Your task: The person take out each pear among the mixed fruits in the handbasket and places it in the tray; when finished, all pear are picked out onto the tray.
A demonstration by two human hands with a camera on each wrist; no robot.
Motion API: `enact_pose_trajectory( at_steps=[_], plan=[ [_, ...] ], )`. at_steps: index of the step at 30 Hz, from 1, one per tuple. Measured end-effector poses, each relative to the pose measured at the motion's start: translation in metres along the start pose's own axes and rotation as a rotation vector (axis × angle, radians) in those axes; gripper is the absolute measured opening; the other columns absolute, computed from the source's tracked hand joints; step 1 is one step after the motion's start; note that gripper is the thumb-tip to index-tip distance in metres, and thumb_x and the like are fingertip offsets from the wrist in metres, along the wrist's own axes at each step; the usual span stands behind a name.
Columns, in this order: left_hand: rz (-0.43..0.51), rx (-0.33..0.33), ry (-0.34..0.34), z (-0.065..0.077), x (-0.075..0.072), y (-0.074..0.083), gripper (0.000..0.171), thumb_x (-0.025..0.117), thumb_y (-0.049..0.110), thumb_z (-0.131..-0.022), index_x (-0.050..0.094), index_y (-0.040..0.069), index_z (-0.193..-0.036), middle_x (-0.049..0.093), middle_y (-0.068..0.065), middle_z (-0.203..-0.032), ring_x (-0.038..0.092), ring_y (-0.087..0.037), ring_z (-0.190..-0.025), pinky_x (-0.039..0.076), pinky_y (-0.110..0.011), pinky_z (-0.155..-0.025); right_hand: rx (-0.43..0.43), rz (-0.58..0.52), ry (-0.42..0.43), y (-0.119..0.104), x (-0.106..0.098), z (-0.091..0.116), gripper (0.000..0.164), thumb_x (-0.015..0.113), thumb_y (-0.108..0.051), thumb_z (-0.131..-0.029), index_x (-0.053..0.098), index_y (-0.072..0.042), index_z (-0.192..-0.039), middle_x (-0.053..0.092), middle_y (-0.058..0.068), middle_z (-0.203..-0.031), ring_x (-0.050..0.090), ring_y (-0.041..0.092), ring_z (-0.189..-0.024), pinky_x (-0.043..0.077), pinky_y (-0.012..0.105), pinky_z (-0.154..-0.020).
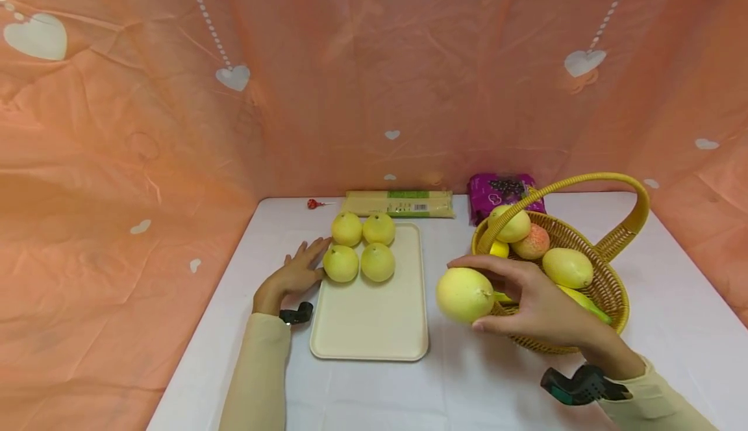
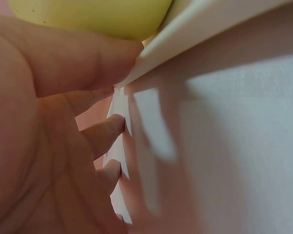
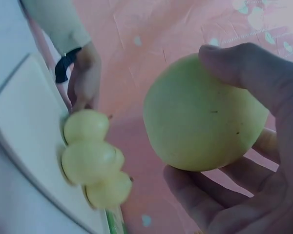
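Between its thumb and fingers my right hand [image 1: 534, 298] grips a round yellow pear [image 1: 464, 295], raised in front of the wicker basket's [image 1: 621, 298] left side. The right wrist view shows the same pear [image 3: 202, 114] with small dark specks on its skin. Several more yellow pears [image 1: 378, 262] sit together at the far end of a cream tray [image 1: 368, 327]. My left hand [image 1: 300, 269] lies at the tray's left edge with its fingers spread. In the left wrist view, its thumb is at the tray rim [image 2: 185, 39], just beneath a pear [image 2: 97, 17].
Inside the basket are a peach-like fruit [image 1: 532, 243], a yellow oval fruit [image 1: 567, 268] and other fruit; its tall handle [image 1: 584, 176] arches above. A noodle-like packet [image 1: 399, 204], a purple package [image 1: 497, 191] and a small red item [image 1: 313, 204] lie along the back.
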State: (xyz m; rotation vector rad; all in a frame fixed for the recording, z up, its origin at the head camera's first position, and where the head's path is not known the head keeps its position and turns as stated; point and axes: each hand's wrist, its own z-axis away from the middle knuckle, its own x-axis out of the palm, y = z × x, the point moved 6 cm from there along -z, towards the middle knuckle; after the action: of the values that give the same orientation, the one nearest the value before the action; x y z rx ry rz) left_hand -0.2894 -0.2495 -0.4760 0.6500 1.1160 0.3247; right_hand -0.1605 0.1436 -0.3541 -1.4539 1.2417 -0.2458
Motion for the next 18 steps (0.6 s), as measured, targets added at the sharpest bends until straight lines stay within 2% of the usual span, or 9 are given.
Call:
enact_pose_trajectory(
  at_steps=[4,9,18],
  plan=[
    [0.001,0.001,0.001,0.000,0.000,0.001,0.081,0.053,0.014,-0.100,0.024,0.015,-0.176,0.012,-0.021,-0.184,-0.009,-0.050,-0.169,-0.012,-0.077,-0.129,0.030,-0.073,-0.037,0.002,0.017,-0.013,0.077,0.093,-0.006,-0.087,0.060,-0.019,-0.155,0.067,0.002,-0.149,0.067,0.014,-0.133,0.054,0.022,-0.112],
    [0.007,-0.012,0.001,0.000,0.000,0.001,0.080,0.052,0.014,-0.101,0.023,0.016,-0.176,0.012,-0.020,-0.184,-0.009,-0.049,-0.170,-0.013,-0.076,-0.130,0.056,-0.156,-0.067,0.006,0.038,-0.032,0.078,0.093,-0.008,-0.087,0.060,-0.018,-0.156,0.067,0.000,-0.152,0.065,0.018,-0.138,0.053,0.026,-0.116],
    [0.002,0.001,0.008,0.000,0.000,0.002,0.080,0.053,0.014,-0.101,0.024,0.015,-0.176,0.012,-0.021,-0.184,-0.009,-0.050,-0.169,-0.013,-0.078,-0.129,0.018,-0.226,-0.118,0.020,0.081,-0.066,0.074,0.092,-0.011,-0.089,0.060,-0.020,-0.156,0.067,0.002,-0.150,0.067,0.020,-0.133,0.057,0.031,-0.112]
  ],
)
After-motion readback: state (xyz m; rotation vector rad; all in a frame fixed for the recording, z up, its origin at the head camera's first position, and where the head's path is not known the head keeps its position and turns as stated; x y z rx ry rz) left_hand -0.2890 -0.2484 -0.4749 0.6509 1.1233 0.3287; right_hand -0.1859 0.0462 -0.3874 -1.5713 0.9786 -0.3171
